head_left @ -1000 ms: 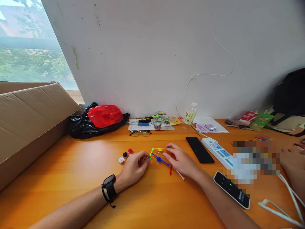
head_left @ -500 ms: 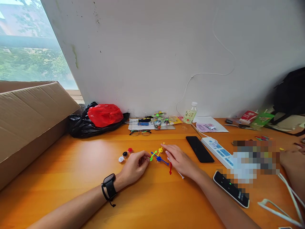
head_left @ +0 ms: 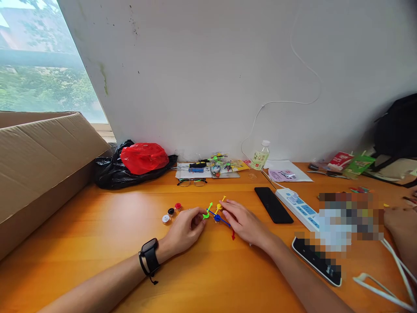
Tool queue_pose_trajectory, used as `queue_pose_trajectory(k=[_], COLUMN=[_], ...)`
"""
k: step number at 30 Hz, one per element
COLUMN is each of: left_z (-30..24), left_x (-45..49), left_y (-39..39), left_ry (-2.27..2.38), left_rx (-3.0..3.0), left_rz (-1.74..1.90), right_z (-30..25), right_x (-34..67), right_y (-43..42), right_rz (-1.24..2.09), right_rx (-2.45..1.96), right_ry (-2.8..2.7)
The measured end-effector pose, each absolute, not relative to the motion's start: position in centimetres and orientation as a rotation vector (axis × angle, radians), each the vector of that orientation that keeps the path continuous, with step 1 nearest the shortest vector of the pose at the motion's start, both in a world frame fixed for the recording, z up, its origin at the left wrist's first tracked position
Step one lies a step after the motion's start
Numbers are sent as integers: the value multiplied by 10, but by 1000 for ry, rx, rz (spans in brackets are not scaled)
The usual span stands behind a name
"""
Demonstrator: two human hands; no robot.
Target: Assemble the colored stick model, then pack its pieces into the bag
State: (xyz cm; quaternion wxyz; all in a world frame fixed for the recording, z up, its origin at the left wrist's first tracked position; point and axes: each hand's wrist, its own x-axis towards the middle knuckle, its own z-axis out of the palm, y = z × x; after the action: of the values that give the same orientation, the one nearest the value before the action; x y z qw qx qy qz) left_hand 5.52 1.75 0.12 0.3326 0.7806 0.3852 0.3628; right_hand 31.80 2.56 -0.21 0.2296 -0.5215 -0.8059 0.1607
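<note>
Four thin plastic pointers lie fanned together on the glossy orange wooden table (head_left: 97, 234), between the two hands: a green arrow-tipped plastic pointer (head_left: 207, 211), a yellow plastic pointer (head_left: 220, 204), a blue plastic pointer (head_left: 219, 218) and a red plastic pointer (head_left: 233, 235).

The left hand (head_left: 184, 229), with a black smartwatch (head_left: 150, 255) on its wrist, is curled. Its thumb and forefinger seem to pinch the round end of the green pointer, though the grip is small in view. The right hand (head_left: 245, 222) lies flat and unclenched, its fingertips at the yellow pointer and its palm covering part of the blue one.

Three small round caps sit just left of the left hand: a white round cap (head_left: 166, 218), a black round cap (head_left: 171, 211) and a red round cap (head_left: 177, 206).

To the right lie two dark phones, a flat black phone (head_left: 273, 204) and a nearer black phone with a lit screen (head_left: 317, 261), with a white power strip (head_left: 298, 208) between them. Another person's hand (head_left: 399, 222) rests at the far right edge.
</note>
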Motion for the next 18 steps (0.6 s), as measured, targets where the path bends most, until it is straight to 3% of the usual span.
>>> queue_pose_trajectory(k=[18], left_z=[7], left_x=[54], left_y=[17], left_ry=[1018], left_rx=[2161], left_rz=[920], right_z=[0], right_x=[310], right_y=[18], right_rz=[473], right_rx=[-1371], right_ry=[-2205])
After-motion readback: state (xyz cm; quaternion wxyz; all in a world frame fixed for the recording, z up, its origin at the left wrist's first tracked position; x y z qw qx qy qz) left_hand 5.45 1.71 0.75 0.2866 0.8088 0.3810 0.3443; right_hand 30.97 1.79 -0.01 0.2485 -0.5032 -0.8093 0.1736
